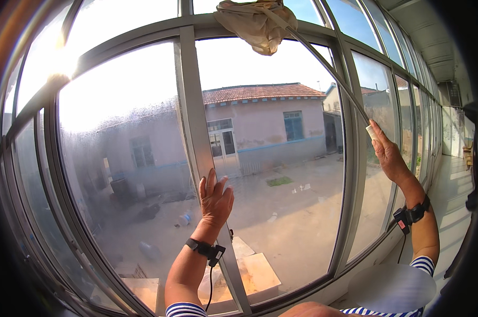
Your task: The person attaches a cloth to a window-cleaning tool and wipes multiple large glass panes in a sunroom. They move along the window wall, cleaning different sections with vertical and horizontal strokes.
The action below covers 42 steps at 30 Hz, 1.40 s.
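My right hand (387, 154) grips the pale plastic end of a thin metal pole (330, 69). The pole slants up to the left, and a beige cloth (257, 25) is bunched around its far end, against the top rail of the window frame. My left hand (215, 198) rests with its fingers spread on the upright metal window frame (195, 119), holding nothing. To the left of that upright is a hazy, wet-looking glass pane (120, 178); a clearer pane (270, 170) is to its right. Each wrist wears a black strap with a small device and a cable.
A long row of framed windows (405, 107) runs away on the right beside a tiled floor (453, 206). Through the glass show a yard, a house with a tiled roof (262, 91) and pale boards (257, 273) low outside. Sun glare comes from the upper left.
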Each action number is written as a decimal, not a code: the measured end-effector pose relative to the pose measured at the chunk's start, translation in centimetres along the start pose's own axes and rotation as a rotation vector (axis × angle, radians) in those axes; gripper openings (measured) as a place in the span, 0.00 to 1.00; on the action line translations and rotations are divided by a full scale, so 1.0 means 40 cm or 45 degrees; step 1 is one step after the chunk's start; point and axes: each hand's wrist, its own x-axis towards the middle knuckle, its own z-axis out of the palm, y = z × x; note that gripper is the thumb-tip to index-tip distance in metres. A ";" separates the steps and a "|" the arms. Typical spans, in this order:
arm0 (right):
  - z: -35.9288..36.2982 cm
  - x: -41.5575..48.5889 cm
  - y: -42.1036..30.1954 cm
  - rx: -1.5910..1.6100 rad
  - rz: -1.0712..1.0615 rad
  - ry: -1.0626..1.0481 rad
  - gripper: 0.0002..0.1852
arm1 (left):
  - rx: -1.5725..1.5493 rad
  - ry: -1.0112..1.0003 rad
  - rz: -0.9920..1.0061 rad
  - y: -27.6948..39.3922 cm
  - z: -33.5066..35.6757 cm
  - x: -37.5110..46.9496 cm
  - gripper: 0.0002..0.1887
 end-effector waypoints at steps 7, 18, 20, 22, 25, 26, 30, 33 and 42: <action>0.023 0.252 -0.092 -0.041 -0.039 0.048 0.27 | 0.028 0.001 -0.003 -0.009 0.012 -0.001 0.04; 0.101 0.392 -0.136 -0.099 -0.097 0.127 0.28 | 0.045 0.029 0.027 -0.012 0.011 -0.004 0.03; 0.065 0.230 -0.127 -0.055 -0.024 0.015 0.28 | 0.024 0.011 0.015 -0.009 0.007 -0.004 0.03; -0.005 0.077 -0.113 -0.074 0.041 -0.076 0.28 | 0.029 0.023 0.017 -0.006 0.005 -0.003 0.04; -0.113 -0.037 -0.101 -0.060 0.097 -0.057 0.27 | 0.024 0.035 0.002 -0.003 0.005 -0.001 0.04; -0.139 -0.035 -0.094 -0.053 0.142 -0.052 0.27 | 0.018 0.047 0.009 -0.003 0.006 0.001 0.04; -0.131 0.066 -0.039 -0.122 0.163 0.003 0.26 | 0.007 0.010 0.005 -0.005 0.006 0.000 0.05; -0.064 0.229 0.053 -0.102 0.037 0.072 0.26 | -0.003 0.023 0.011 -0.007 0.007 0.000 0.05; -0.010 0.752 0.101 0.094 0.260 0.386 0.28 | 0.075 0.030 0.001 0.002 0.008 0.008 0.05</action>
